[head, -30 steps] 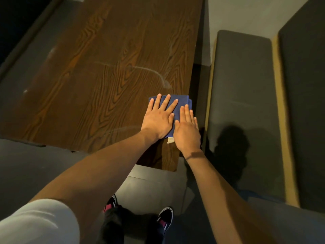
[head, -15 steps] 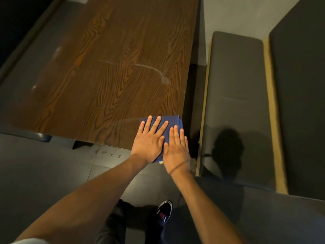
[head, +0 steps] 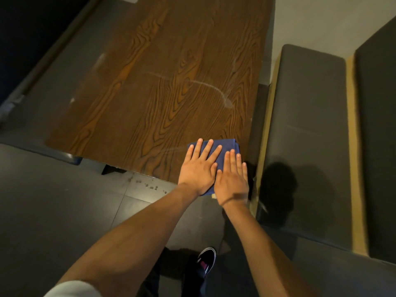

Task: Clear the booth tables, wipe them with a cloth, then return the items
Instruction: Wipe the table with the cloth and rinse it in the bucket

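Here, from the head view, the folded blue cloth (head: 225,150) lies at the near right corner of the wooden table (head: 162,86), its near end overhanging the edge; the left hand (head: 198,168) and right hand (head: 232,179) press flat on it side by side, fingers straight. Unwiped wood and a pale smear (head: 205,86) lie farther off and leftward, along the cloth's long axis; the left hand sits nearer that ground, so the next stroke likely pushes away.

The cloth (head: 227,147) is dark blue, the table (head: 171,82) brown with dark wavy wood grain (some pale streaks cross it), and the bench seat (head: 306,125) grey.
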